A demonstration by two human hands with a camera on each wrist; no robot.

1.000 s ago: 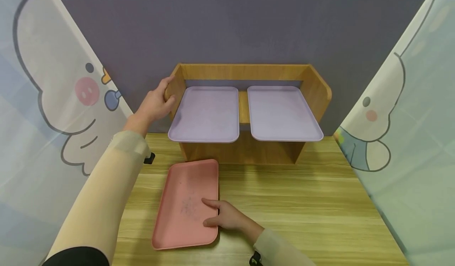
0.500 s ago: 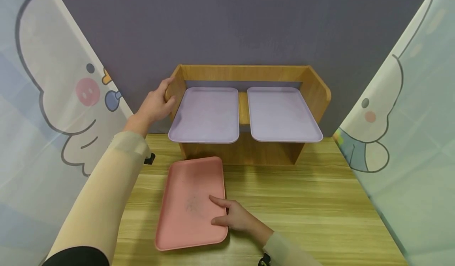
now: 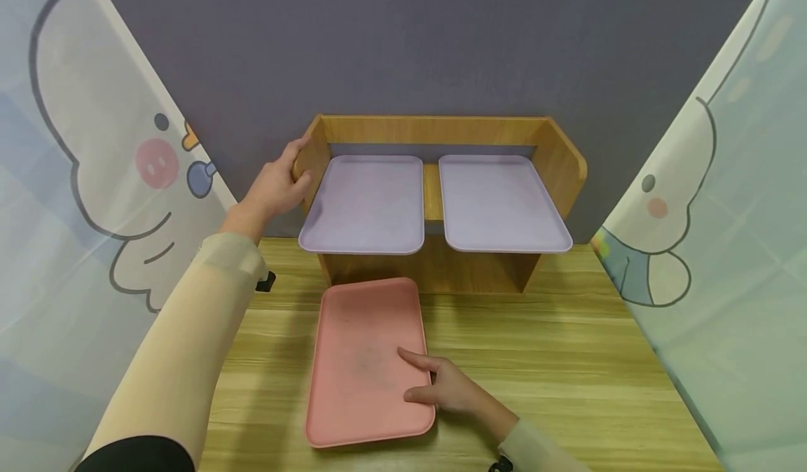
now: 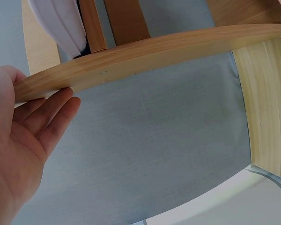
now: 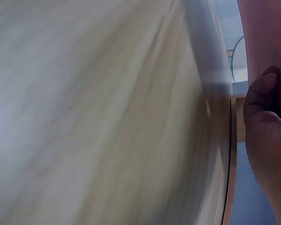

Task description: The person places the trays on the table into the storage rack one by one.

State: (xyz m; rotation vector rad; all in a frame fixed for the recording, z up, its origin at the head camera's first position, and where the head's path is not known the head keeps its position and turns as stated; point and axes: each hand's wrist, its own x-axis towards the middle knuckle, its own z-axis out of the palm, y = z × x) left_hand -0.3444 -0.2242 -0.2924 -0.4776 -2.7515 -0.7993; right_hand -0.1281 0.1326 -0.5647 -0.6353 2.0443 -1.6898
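Note:
A pink tray (image 3: 362,318) is in front of the wooden shelf, and my right hand (image 3: 450,386) grips its right edge, thumb over the rim. In the right wrist view, fingers (image 5: 263,91) curl under the tray (image 5: 260,37). My left hand (image 3: 276,185) holds the left side panel of the wooden shelf (image 3: 435,130) near its top. The left wrist view shows that hand (image 4: 33,122) with its fingers along one face of the panel (image 4: 145,56) and the thumb on the other side. Two lilac trays, a left one (image 3: 368,202) and a right one (image 3: 501,202), lie side by side on the shelf.
The shelf stands at the back of a wood-grain table (image 3: 536,360), against a grey wall panel (image 3: 435,45). Cartoon-printed curtains hang at the left (image 3: 94,143) and right (image 3: 719,248). Both lilac trays jut forward past the shelf's front edge.
My right hand has carried the pink tray to the right, from below the left lilac tray's left part toward the shelf's middle. The left hand and the shelf have stayed put.

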